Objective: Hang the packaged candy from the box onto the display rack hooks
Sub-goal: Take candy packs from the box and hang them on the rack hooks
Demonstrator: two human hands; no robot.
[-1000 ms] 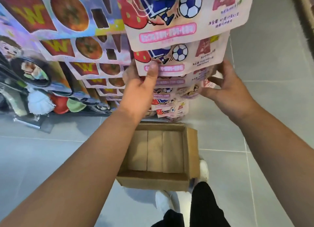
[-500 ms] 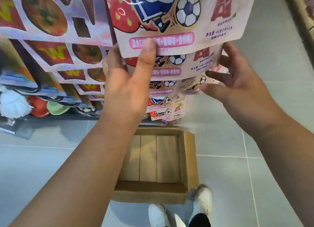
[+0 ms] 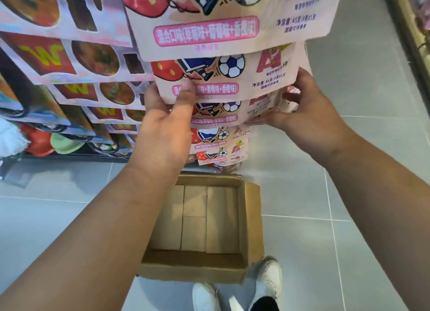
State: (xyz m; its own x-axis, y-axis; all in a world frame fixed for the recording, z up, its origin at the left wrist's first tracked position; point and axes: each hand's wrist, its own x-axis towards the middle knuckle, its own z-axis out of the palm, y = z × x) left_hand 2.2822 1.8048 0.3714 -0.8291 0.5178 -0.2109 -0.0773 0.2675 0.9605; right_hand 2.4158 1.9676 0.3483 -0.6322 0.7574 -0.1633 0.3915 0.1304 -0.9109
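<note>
Two hands hold one candy bag [image 3: 256, 82] high above the box [image 3: 252, 217]: my left hand [image 3: 162, 134] pinches its left edge, my right hand [image 3: 309, 115] grips its right edge.

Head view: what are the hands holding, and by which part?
The left hand pinches the second candy pack at its lower left edge, thumb in front. The right hand appears to hold its lower right corner.

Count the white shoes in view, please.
2: one white shoe at the near wall of the open brown cardboard box, the other white shoe beside its near right corner.
</note>
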